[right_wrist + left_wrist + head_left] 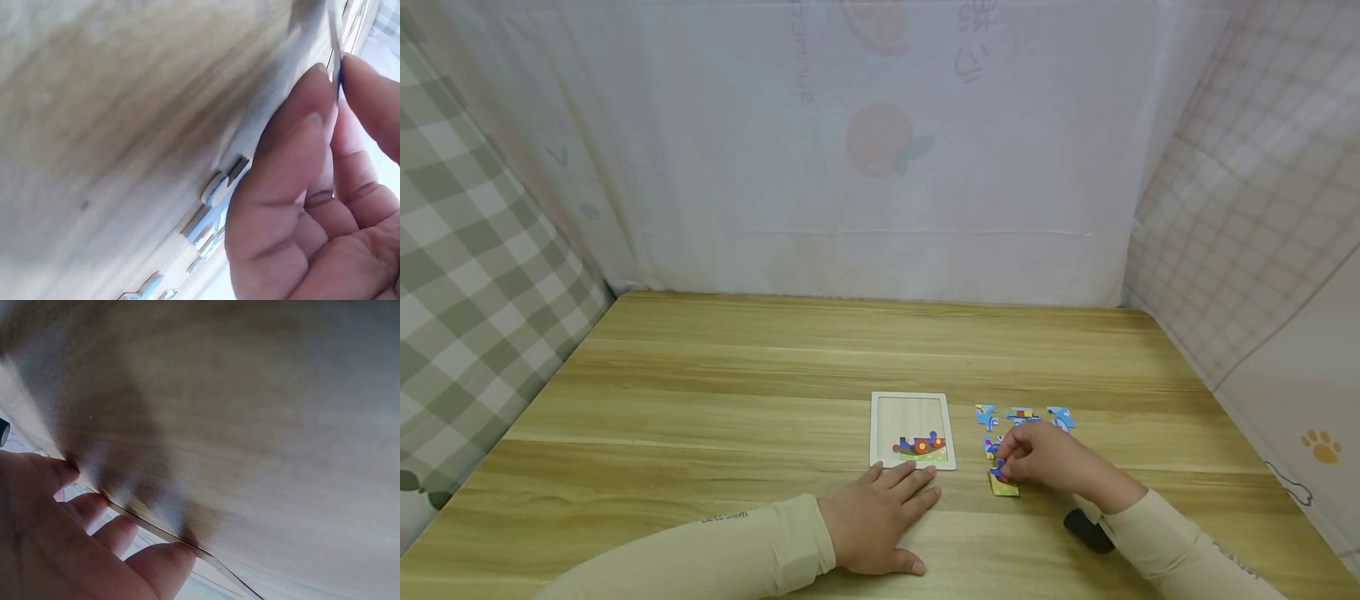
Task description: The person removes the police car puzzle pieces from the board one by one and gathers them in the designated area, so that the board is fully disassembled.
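Pinched between the thumb and fingers of my right hand is a jigsaw piece, yellow below with blue and red above. In the right wrist view this piece shows edge-on, as a thin sliver. My left hand lies palm down, fingers spread, with its fingertips at the near edge of the wooden puzzle tray. Inside that tray, joined pieces fill the lower right part with a red wheel and green ground. The left wrist view shows those fingertips along the tray's edge.
Right of the tray lie several loose blue puzzle pieces, some partly covered by my right hand. A black cylindrical object sits beneath the right wrist. The wooden table ends at a white curtain behind.
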Demonstrator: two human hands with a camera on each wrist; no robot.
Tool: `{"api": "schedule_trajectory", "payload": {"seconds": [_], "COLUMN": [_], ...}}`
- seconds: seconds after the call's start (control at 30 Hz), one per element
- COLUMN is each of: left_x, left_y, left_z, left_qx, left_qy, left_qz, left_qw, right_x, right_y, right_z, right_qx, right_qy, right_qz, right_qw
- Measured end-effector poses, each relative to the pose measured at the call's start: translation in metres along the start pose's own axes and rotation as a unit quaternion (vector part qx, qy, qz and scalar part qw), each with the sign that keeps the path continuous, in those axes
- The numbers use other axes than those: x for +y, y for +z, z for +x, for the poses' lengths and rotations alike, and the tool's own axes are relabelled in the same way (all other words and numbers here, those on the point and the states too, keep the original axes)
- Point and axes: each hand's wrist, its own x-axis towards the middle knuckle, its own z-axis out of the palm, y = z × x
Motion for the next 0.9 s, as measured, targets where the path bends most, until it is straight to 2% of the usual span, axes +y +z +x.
{"api": "schedule_trajectory", "payload": {"seconds": [0.37,0.73,0.9], "left_x": [0.0,0.0,0.0], "left_y": [0.001,0.002,0.002], "left_z": [0.001,0.001,0.001], "left_qx": [-0.003,-0.001,0.0], "left_qy": [-0.002,-0.001,-0.002], "left_qz": [-0.001,0.001,0.003], "left_qw": [1.0,1.0,1.0], "right_x": [-0.003,-0.011,-0.012], "right_y": [0.003,0.008,0.009], "right_z": [-0.002,-0.001,0.0], "right_qx": [0.027,0.056,0.06], "right_qy": [0.003,0.033,0.026], "right_qz": [-0.064,-0.102,-0.115], "right_qw": [0.9976,0.9927,0.9912]}}
